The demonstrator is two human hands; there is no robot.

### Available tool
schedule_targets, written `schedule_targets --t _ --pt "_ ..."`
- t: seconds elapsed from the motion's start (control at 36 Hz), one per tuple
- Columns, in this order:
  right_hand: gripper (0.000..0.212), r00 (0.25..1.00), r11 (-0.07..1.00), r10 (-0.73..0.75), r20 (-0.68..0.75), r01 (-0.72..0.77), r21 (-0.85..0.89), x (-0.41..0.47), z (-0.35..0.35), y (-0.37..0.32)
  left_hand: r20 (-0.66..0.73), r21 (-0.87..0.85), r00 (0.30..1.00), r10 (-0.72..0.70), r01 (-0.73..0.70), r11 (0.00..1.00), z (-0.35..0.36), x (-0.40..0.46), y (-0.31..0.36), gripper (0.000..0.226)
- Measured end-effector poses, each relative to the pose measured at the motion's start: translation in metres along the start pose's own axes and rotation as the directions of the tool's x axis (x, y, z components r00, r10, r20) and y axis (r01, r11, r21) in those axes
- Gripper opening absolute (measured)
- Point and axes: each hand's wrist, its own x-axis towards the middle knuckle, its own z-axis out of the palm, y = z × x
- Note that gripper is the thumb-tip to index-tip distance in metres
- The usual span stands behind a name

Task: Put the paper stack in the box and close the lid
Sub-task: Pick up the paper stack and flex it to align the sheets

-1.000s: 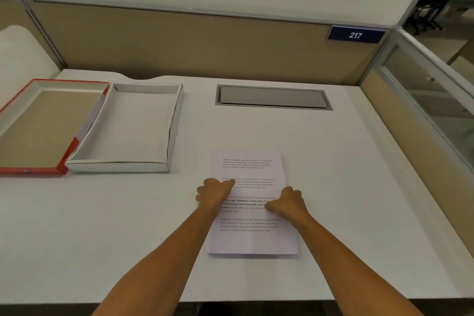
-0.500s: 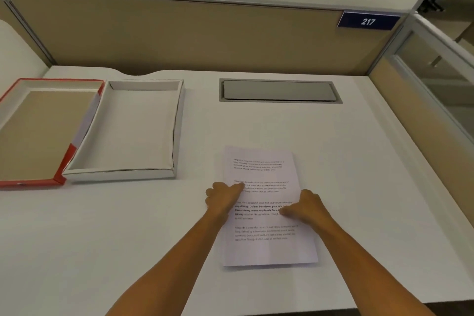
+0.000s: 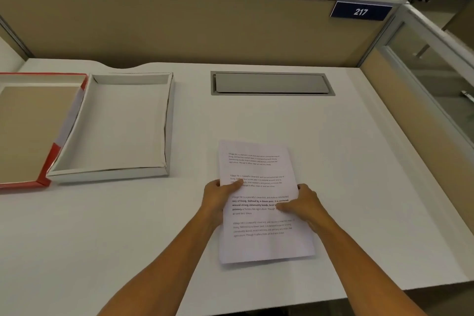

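Note:
A stack of white printed paper lies in front of me on the white desk. My left hand grips its left edge, thumb on top. My right hand grips its right edge, thumb across the text. The sheet looks slightly raised at its near end. The shallow white box sits open at the left, with nothing inside. Its red-edged lid lies upside down beside it at the far left, brown inside showing.
A grey cable hatch is set into the desk behind the paper. A tan partition with a blue "217" plate bounds the back. A glass side panel bounds the right. The desk's front edge is close to me.
Both hands slid outward from on top of the paper to its left and right edges and closed on it. The view shifted slightly.

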Motion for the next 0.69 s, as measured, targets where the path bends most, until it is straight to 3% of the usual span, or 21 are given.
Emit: schedule_targets --t 0.17,0.28,0.36,0.42,0.47,0.5,0.56,0.61,0.69 --pt "0.090 0.999 1.000 -0.023 0.034 0.023 -0.005 -0.002 -0.005 -0.002 -0.010 0.127 0.989 0.144 -0.142 0.982 0.011 -0.008 0.003 0.046" --pt "0.078 0.995 0.997 -0.074 0.069 0.074 -0.002 -0.003 -0.010 0.003 0.002 0.308 0.961 0.275 -0.262 0.915 0.026 -0.019 0.010 0.041" --pt "0.053 0.983 0.985 -0.140 0.119 0.126 0.120 -0.002 -0.018 0.006 0.019 0.430 0.918 0.396 -0.366 0.826 0.038 -0.032 0.019 0.037" --pt "0.064 0.973 0.956 -0.174 0.153 0.129 0.265 -0.003 -0.027 0.005 0.068 0.479 0.885 0.461 -0.434 0.763 0.046 -0.043 0.028 0.035" --pt "0.102 0.970 0.904 -0.188 0.152 0.111 0.413 0.000 -0.035 0.002 0.129 0.507 0.857 0.498 -0.489 0.710 0.056 -0.055 0.039 0.036" --pt "0.112 0.965 0.867 -0.222 0.141 0.129 0.481 0.001 -0.039 0.000 0.160 0.518 0.845 0.510 -0.512 0.685 0.061 -0.061 0.044 0.036" --pt "0.106 0.924 0.755 -0.364 0.119 0.218 0.619 0.003 -0.048 -0.003 0.214 0.529 0.823 0.527 -0.551 0.645 0.069 -0.075 0.054 0.037" --pt "0.086 0.865 0.625 -0.495 0.085 0.286 0.726 0.004 -0.058 -0.006 0.260 0.522 0.797 0.545 -0.591 0.615 0.075 -0.088 0.064 0.038" --pt "0.069 0.819 0.517 -0.573 0.020 0.342 0.784 0.000 -0.075 -0.012 0.311 0.472 0.757 0.574 -0.648 0.598 0.079 -0.103 0.074 0.043"
